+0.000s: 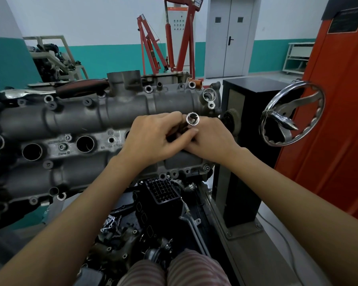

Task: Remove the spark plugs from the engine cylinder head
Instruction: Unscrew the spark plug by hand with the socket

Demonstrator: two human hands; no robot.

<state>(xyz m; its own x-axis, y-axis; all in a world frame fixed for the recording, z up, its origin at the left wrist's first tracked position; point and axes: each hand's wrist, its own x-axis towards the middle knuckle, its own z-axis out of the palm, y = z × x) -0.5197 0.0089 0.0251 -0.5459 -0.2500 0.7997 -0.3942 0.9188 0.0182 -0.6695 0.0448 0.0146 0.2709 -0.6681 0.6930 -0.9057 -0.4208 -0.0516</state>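
Note:
The grey engine cylinder head [74, 118] lies across the stand in front of me, with round spark plug wells [85, 143] along its middle. My left hand [153, 139] and my right hand [211, 139] meet over the right end of the head. Both grip a chrome spark plug socket [192, 119], whose open end points up toward the camera. The socket's lower part and anything beneath it are hidden by my fingers. No spark plug shows.
A chrome handwheel [291, 114] sits on the black stand column [248, 129] to the right. An orange cabinet [339, 112] stands beyond it. A tool with a dark wooden handle [81, 87] lies on the head's far edge. Loose engine parts [153, 213] lie below.

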